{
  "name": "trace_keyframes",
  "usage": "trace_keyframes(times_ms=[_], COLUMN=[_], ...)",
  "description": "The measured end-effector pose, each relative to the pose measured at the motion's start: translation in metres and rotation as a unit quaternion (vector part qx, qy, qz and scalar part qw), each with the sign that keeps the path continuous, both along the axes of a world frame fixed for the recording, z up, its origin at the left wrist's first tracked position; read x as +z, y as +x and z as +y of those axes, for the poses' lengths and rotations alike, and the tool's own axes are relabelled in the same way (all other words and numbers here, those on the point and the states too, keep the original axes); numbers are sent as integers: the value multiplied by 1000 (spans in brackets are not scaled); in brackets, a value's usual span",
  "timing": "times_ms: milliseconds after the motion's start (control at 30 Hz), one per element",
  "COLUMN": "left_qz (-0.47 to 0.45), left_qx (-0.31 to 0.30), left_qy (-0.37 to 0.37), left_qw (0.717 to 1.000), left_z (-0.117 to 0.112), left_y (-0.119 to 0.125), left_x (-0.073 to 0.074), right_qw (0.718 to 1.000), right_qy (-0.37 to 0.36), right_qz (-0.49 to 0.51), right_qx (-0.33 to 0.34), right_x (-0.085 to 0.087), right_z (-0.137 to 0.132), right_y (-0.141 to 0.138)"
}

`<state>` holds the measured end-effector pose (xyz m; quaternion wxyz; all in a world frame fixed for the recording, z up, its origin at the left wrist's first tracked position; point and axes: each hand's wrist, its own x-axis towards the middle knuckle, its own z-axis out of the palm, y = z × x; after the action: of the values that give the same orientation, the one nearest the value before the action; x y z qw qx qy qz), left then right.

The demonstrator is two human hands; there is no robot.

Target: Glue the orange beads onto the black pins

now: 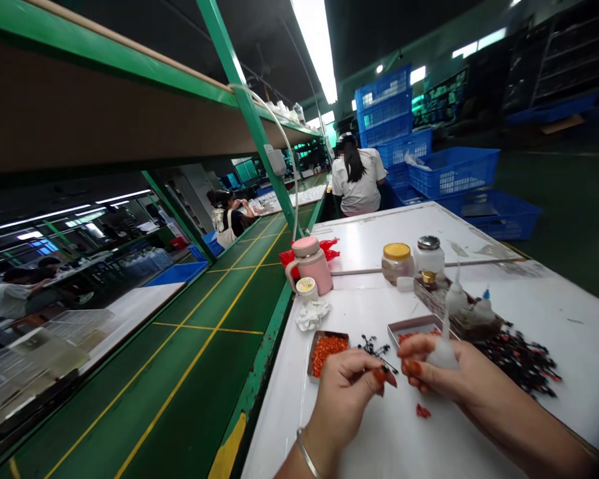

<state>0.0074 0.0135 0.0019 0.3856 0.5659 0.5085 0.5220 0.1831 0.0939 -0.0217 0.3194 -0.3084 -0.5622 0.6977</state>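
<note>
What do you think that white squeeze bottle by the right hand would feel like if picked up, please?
The white squeeze bottle looks like thin soft plastic, so probably light and easily dented. Its long slender nozzle would likely flex.

Orange-red chips (329,354) fill a silver tray (310,359) at lower centre, beside a black-and-red heap of parts (522,362) at right on the white worktop (544,313). Orange tints the fingertips (412,367) by a white bottle (443,352). A pink mug (312,266) with a cream lid stands before a red bag (329,249), near a jar's yellow cap (397,251). Blue crates (454,171) stack at upper right; a green belt (194,332), lined in yellow, runs along the left; a co-worker's shirt (359,183) shows white.
</note>
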Motion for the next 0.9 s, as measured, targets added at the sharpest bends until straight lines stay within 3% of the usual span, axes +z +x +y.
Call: trace_keyframes(times_ms=[433, 667, 900], left_qz=[122, 171, 260], left_qx=[-2, 8, 29], left_qy=[80, 120, 175], left_qw=[989, 978, 949], left_z=[-3, -2, -5], left_y=[-5, -3, 0], left_x=[2, 2, -1], right_qw=[990, 988, 992], right_qy=[-118, -128, -107], right_qz=[75, 83, 67], right_qx=[2, 5, -7], right_x=[14, 14, 17], right_z=[-12, -14, -15], right_y=[-1, 0, -2])
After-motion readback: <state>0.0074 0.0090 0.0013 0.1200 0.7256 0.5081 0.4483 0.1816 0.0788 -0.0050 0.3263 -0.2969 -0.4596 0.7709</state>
